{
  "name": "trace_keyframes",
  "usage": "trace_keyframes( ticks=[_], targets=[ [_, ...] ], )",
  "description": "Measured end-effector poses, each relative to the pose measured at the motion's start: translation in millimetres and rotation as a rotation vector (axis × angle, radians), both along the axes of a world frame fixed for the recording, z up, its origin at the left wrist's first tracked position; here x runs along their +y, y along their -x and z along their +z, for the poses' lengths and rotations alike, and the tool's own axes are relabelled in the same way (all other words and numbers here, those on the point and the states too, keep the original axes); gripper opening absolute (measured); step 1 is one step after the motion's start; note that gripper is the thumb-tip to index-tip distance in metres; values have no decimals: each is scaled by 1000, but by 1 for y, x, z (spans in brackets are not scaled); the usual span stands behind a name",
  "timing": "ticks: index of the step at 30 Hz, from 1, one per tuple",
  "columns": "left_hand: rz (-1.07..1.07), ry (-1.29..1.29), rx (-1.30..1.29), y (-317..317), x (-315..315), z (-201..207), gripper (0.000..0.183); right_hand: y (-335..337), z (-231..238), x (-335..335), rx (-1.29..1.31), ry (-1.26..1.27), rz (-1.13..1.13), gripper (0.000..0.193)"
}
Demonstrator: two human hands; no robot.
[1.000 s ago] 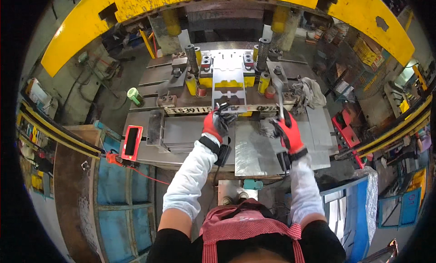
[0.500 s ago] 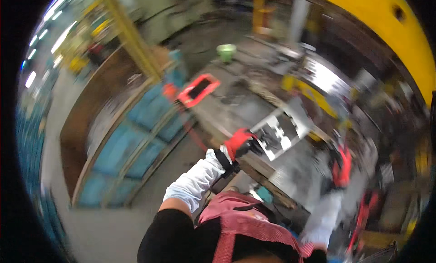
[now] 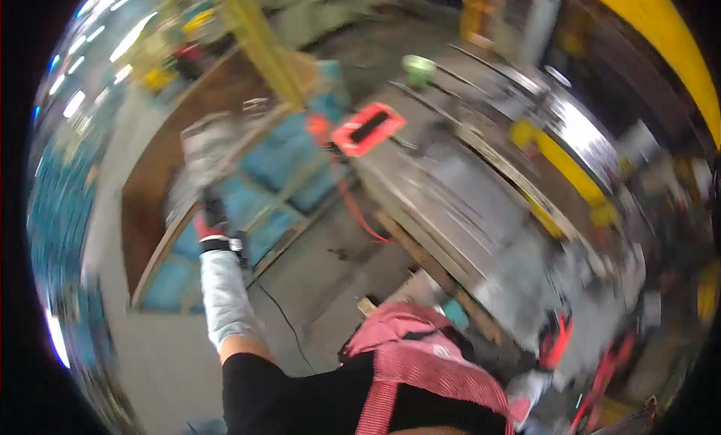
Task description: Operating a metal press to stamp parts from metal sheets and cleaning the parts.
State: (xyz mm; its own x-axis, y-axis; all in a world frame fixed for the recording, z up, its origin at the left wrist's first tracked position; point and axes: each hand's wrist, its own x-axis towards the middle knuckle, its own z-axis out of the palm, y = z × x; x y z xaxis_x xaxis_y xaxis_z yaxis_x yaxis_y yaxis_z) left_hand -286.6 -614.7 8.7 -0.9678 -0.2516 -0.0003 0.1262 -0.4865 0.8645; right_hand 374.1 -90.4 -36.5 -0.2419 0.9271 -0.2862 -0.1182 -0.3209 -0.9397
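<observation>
My left hand [image 3: 213, 215], in a red and black glove, reaches out over the near edge of a large blue-sided bin [image 3: 274, 164]. Just past its fingers is a pale grey metal plate [image 3: 208, 143], smeared by motion; the hand appears closed on its near end. My right hand [image 3: 554, 339], also gloved in red and black, is low beside the right end of the metal work table. Blur hides its fingers, and nothing can be made out in it.
A red-orange frame with a dark centre [image 3: 368, 129] sits at the table's left corner, with a red cable [image 3: 351, 203] hanging below. A green cup [image 3: 418, 70] stands farther back. Yellow machine parts [image 3: 559, 168] run along the far side. A thin black cable [image 3: 285, 322] lies on the floor.
My left hand has swung left from the table to the bin, and the cut-out metal plate has left the table with it. My right hand has dropped lower. The view has turned left.
</observation>
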Motion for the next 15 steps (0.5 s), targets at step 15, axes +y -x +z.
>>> trace_keyframes(
  ticks=[15],
  targets=[
    [-1474,368,-353,-208,282,-104,49,-45,26,10,-98,-17,252,44]
  ],
)
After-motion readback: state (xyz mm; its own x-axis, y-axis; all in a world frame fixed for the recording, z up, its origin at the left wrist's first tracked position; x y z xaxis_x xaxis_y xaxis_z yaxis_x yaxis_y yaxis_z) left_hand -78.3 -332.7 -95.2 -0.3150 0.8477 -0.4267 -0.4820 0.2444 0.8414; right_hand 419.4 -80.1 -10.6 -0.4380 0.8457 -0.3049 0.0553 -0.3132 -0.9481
